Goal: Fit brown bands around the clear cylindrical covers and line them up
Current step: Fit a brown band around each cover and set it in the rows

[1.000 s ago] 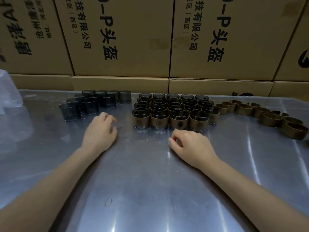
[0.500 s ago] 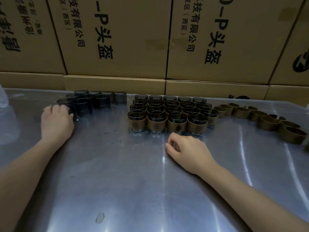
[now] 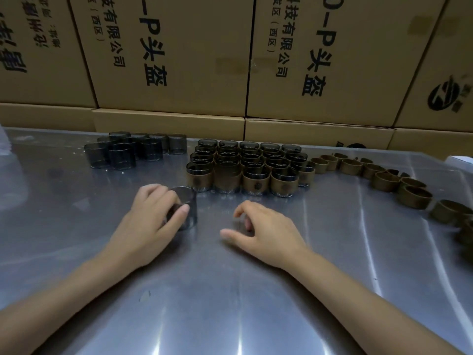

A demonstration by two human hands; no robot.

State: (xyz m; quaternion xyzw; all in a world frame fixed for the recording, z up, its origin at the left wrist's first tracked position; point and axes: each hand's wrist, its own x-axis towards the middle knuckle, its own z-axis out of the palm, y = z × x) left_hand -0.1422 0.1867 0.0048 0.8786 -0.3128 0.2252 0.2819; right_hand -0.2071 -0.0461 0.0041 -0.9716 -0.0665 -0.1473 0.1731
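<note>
My left hand (image 3: 151, 221) grips a clear smoky cylindrical cover (image 3: 188, 208) standing on the steel table, just in front of the block's left corner. My right hand (image 3: 266, 230) rests on the table beside it, fingers loosely curled, holding nothing. A block of several banded covers (image 3: 245, 167) stands in tidy rows at the middle. Several bare covers (image 3: 125, 152) cluster at the back left. Loose brown bands (image 3: 386, 181) curve away along the right side.
The steel table (image 3: 230, 290) is shiny and reflective. A wall of printed cardboard boxes (image 3: 174, 60) stands right behind the parts. A pale object (image 3: 462, 159) peeks in at the right edge, and something whitish lies at the far left edge.
My left hand reached to the bare covers at the back left, took one, and brought it to the table in front of the banded block. My right hand stayed put, its fingers opening slightly.
</note>
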